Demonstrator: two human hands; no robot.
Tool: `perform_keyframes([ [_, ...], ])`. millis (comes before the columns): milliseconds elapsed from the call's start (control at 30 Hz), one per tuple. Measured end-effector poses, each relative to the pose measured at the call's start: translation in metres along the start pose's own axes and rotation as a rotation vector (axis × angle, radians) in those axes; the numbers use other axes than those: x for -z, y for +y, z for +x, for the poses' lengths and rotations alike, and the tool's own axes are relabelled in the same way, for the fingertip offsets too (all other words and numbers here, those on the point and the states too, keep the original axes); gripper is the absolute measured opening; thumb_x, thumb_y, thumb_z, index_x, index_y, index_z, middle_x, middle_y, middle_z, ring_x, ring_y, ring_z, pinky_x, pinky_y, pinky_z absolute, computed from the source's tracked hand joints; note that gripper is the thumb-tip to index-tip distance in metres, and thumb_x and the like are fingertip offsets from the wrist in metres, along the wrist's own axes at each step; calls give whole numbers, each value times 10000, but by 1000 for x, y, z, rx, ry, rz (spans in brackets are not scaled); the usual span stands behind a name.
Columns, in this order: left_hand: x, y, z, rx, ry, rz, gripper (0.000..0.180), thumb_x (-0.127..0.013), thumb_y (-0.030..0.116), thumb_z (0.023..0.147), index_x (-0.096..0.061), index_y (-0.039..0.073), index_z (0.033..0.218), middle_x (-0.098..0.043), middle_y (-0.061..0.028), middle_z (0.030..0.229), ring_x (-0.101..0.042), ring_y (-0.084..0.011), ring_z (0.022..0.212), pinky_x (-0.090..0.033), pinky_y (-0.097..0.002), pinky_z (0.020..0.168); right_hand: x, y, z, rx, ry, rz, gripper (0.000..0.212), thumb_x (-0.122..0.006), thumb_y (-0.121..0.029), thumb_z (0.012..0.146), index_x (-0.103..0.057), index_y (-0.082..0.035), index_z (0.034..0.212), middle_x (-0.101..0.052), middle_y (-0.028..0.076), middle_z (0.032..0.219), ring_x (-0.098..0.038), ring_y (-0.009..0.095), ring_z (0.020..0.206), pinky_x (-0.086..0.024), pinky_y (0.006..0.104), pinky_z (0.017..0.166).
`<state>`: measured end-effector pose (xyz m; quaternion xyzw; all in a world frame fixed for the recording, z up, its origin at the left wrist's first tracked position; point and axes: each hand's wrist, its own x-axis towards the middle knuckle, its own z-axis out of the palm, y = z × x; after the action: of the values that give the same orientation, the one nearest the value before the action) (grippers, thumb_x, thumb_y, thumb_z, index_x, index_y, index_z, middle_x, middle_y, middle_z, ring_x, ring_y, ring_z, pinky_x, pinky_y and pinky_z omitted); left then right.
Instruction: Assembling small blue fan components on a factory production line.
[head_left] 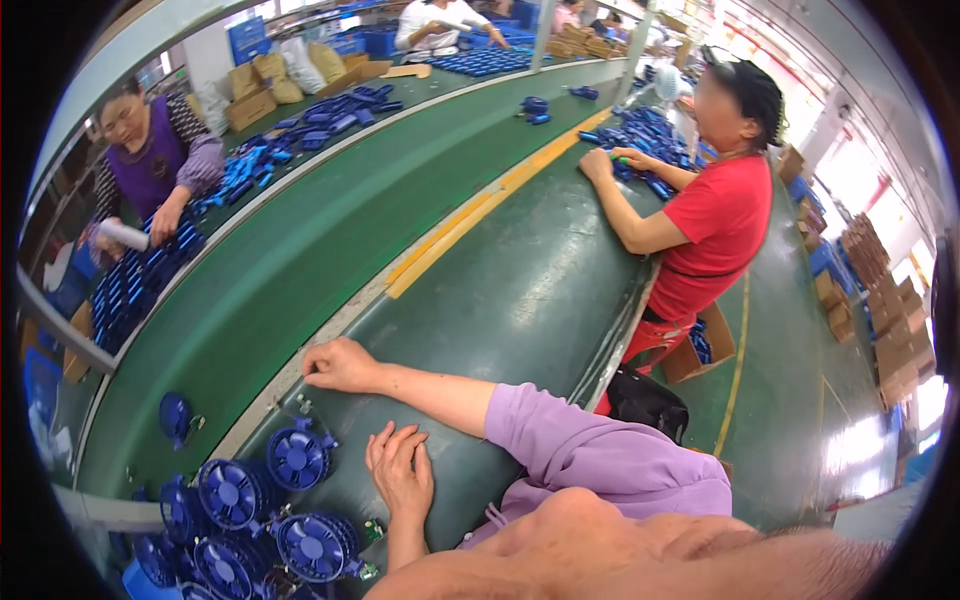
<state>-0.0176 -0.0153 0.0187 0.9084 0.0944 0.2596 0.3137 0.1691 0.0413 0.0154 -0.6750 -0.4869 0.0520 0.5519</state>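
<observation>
One blue caged fan (298, 458) to handle gently: near it, left hand (402, 470) unclenched, right hand (340, 366) curled, impossible to tell if gripping.

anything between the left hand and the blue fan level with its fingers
Nothing visible stands in the way: only a strip of green worktop shows between the left hand and that blue fan.

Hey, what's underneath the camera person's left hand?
Dark green tabletop shows around the left hand, with blue fans nearby. The hand covers the spot right beneath it, so I can't tell what's there.
</observation>
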Motion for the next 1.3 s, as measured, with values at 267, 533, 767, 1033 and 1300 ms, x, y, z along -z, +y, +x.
perform_keyframes([
  [267,-14,-8,-3,-40,9,-43,108,-632,110,818,-693,127,905,-653,-18,1064,-528,-272,1167,-340,-495,1050,4,24,-6,-109,-51,-15,165,-731,-251,753,-696,-108,827,-675,81,729,-664,213,675,-519,339,628],
  [533,-5,-8,-7,-34,8,-40,118,-628,110,814,-693,126,911,-651,-16,1076,-529,-274,1169,-338,-485,1053,2,17,-3,-67,-32,-109,124,-742,-206,735,-685,-114,795,-527,40,550,-525,137,512,-441,323,517],
  [767,-1,-17,-11,-3,31,3,119,-639,87,788,-703,119,884,-669,-38,1041,-545,-294,1138,-342,-485,1050,-18,4,-1,61,-60,-57,145,-726,-191,740,-681,-79,820,-672,91,736,-659,184,674,-518,315,623],
  [1033,-6,-1,-2,-28,22,-17,109,-635,87,796,-701,107,880,-673,-33,1029,-554,-285,1126,-334,-490,1054,7,-1,-4,-14,-55,-45,134,-718,-219,739,-666,-114,803,-561,42,591,-550,176,541,-451,341,529],
  [1300,-8,-8,-4,-39,9,-35,98,-636,110,818,-692,122,897,-655,-15,1075,-536,-276,1157,-340,-495,1048,-3,17,-5,15,13,-88,101,-717,-169,755,-684,-94,815,-622,46,637,-568,120,560,-466,293,540],
])
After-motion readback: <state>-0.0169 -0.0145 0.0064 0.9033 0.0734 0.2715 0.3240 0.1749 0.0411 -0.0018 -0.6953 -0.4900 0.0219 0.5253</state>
